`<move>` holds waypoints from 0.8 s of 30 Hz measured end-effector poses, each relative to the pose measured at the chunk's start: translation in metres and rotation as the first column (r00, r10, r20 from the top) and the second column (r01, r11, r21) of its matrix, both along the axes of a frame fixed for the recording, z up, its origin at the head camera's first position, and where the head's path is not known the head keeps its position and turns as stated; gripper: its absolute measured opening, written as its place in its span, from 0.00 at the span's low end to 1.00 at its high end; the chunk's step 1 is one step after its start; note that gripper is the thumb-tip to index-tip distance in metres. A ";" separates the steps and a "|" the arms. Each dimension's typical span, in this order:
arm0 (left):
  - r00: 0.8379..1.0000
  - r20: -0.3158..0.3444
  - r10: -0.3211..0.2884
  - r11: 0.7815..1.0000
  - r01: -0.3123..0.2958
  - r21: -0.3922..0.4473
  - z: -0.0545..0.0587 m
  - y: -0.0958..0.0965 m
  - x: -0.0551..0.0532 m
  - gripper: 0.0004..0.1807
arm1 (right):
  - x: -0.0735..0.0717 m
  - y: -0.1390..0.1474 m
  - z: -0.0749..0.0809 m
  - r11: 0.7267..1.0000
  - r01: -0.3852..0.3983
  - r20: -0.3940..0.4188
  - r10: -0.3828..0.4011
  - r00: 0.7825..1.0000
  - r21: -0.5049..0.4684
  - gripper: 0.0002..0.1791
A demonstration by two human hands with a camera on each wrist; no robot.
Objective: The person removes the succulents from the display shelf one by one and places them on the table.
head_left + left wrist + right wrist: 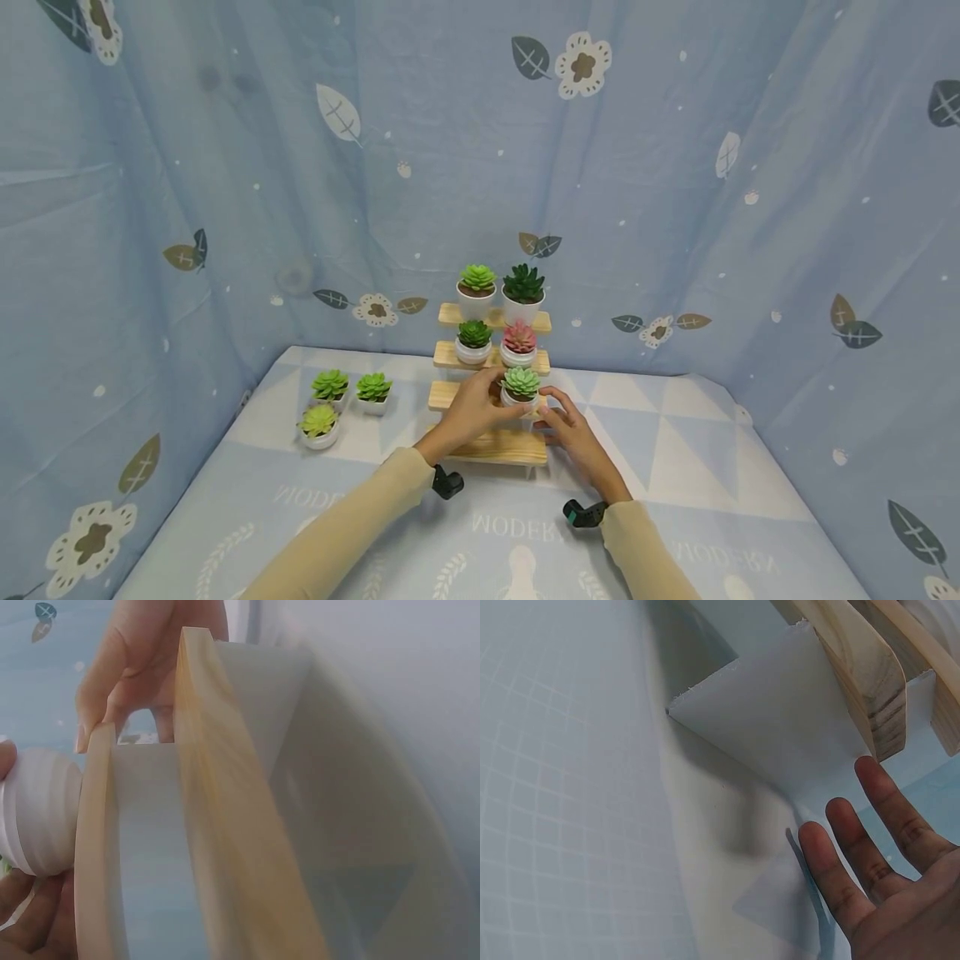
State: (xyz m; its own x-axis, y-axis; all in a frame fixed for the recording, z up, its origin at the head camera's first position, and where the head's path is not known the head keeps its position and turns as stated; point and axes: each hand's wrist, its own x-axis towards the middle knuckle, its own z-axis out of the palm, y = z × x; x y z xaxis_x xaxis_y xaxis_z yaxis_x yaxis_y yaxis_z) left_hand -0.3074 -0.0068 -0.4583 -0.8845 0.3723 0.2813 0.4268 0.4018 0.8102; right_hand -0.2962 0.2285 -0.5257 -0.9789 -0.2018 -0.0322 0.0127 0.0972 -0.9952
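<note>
A pale green potted succulent [521,385] in a white ribbed pot [46,810] is at the right part of the third step down of a wooden tiered stand [495,447]. My left hand [471,410] holds this pot between thumb and fingers from its left side. My right hand [573,435] is at the stand's right end, its spread fingers [889,802] beside the steps. In the left wrist view, one fingertip of that hand touches a step's end. Whether the pot rests fully on the board is hard to tell.
Higher steps carry a bright green succulent [477,287], a dark green one [523,292], another green one [473,340] and a pink one [519,342]. Left on the table are three more potted succulents, among them a yellow-green one [318,423]. A blue curtain [450,167] hangs behind.
</note>
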 end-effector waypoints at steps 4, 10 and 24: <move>1.000 0.003 -0.019 1.000 0.019 0.023 0.000 -0.002 -0.001 0.34 | -0.001 0.000 0.000 1.000 -0.006 -0.008 0.006 1.000 0.004 0.28; 0.999 -0.012 -0.038 0.999 0.038 0.013 0.000 -0.005 -0.001 0.33 | -0.001 0.000 -0.002 1.000 -0.003 -0.007 0.003 1.000 0.001 0.27; 1.000 -0.012 0.006 1.000 -0.006 0.008 0.011 -0.027 0.012 0.42 | 0.000 -0.001 -0.002 1.000 0.014 -0.022 -0.013 1.000 0.022 0.32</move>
